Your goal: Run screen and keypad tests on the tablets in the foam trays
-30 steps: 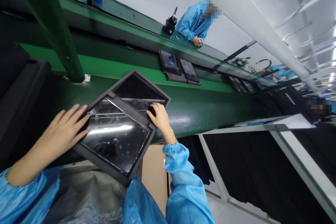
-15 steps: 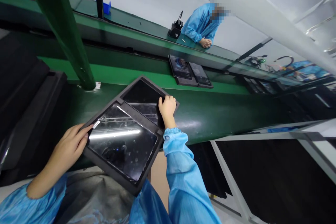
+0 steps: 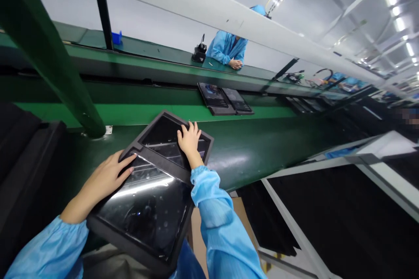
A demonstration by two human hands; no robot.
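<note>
In front of me, a black foam tray [image 3: 151, 155] rests tilted, its far part over the green bench. It has two recesses, each with a glossy dark screen panel. My left hand [image 3: 109, 176] lies along the tray's left edge, fingers stretched out, the tips on the corner of the near screen panel [image 3: 144, 209]. Spread flat, the fingers of my right hand [image 3: 190, 140] touch the far screen panel [image 3: 163, 136]. The white label seen earlier near the left fingertips does not show now.
A second tray with two panels [image 3: 224, 99] lies on the bright green strip beyond the bench [image 3: 248, 148]. A green post [image 3: 75, 91] rises at left, beside stacked black foam [image 3: 32, 161]. Across the line, a person in blue [image 3: 227, 48] leans on a counter. Black-topped racks [image 3: 343, 200] stand at right.
The camera view has shifted, raising more of the ceiling into sight. My left hand has slid up the tray edge onto the panel's corner. The right hand's fingers have spread wider on the far panel.
</note>
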